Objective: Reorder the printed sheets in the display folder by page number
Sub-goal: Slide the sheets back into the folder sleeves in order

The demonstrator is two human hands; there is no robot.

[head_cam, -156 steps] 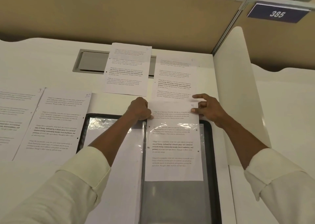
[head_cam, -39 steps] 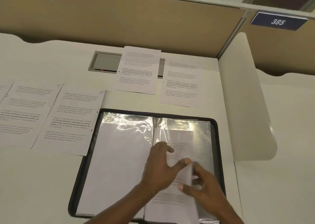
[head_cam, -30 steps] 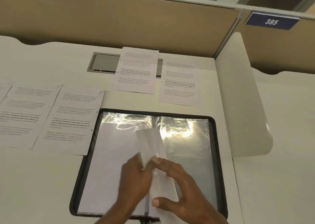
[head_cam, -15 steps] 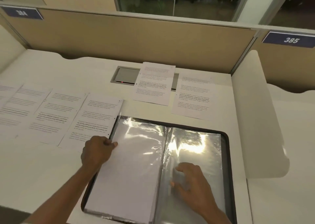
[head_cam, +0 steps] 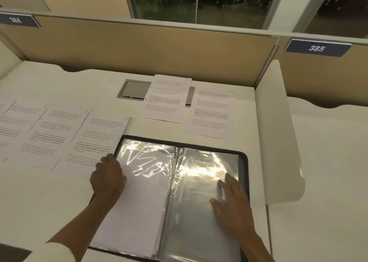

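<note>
A sleeve was turned within the last second. The display folder [head_cam: 244,159] lies open on the desk [head_cam: 59,202]; right hand [head_cam: 232,204] pressed flat, fingers [head_cam: 231,182] spread, on the seemingly empty right sleeve [head_cam: 199,184]; left hand [head_cam: 108,177] now at the nearest loose sheet [head_cam: 99,140] (grip indiscernible). Judgement: next sheet's insertion imminent.

One display folder [head_cam: 189,212] lies at the tabletop's near edge. Probably six printed sheets [head_cam: 165,98]: two by the back edge, four along the left, the outermost cropped. Two number plates [head_cam: 316,47].
</note>
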